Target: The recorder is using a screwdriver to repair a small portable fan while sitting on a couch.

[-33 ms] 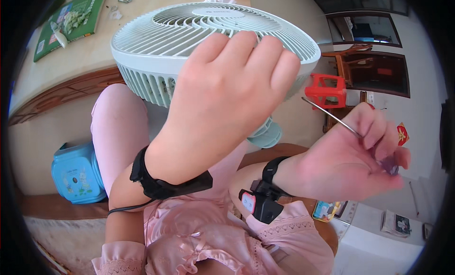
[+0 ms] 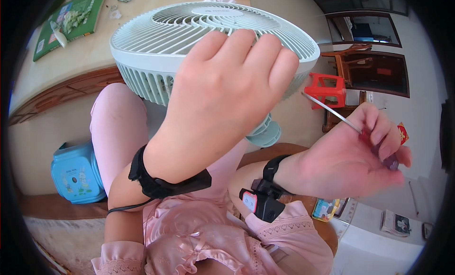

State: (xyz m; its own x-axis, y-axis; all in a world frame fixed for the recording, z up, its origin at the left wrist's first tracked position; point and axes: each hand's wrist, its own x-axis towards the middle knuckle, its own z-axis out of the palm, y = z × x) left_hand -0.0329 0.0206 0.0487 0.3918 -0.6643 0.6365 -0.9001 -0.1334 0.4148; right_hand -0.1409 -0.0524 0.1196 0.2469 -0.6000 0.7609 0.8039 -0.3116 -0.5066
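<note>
At the middle of the scene, just beyond your lap, the pale green fan point(image 2: 166, 43) lies tilted with its slatted grille facing up. A round hub plate point(image 2: 217, 12) sits at the grille's centre. A light green round fitting point(image 2: 269, 138) shows below the housing, on its near right side.

Your left hand point(image 2: 232, 78) lies across the near right part of the fan, with the back of the hand up, the knuckles bent and the fingers side by side. The fingertips are hidden; you cannot tell whether they pinch the rim or only rest on it.

Your right hand point(image 2: 348, 154), to the right of the fan, is turned palm up. Its fingers curl around the dark purple handle of the screwdriver point(image 2: 332, 112) and pinch it. The metal shaft points left and away from you, with its tip near the right side of the fan; contact cannot be confirmed.

Each wrist carries a black strap: the left strap point(image 2: 182, 184) and the right strap point(image 2: 270, 173).

On the far left, the worktop point(image 2: 97, 50) carries a green book point(image 2: 96, 2). A pale green heap point(image 2: 76, 20) and a white-handled tool point(image 2: 60, 38) lie on the book. At near left stands a blue plastic stool point(image 2: 76, 173); at far right stands a red stool point(image 2: 327, 91).
</note>
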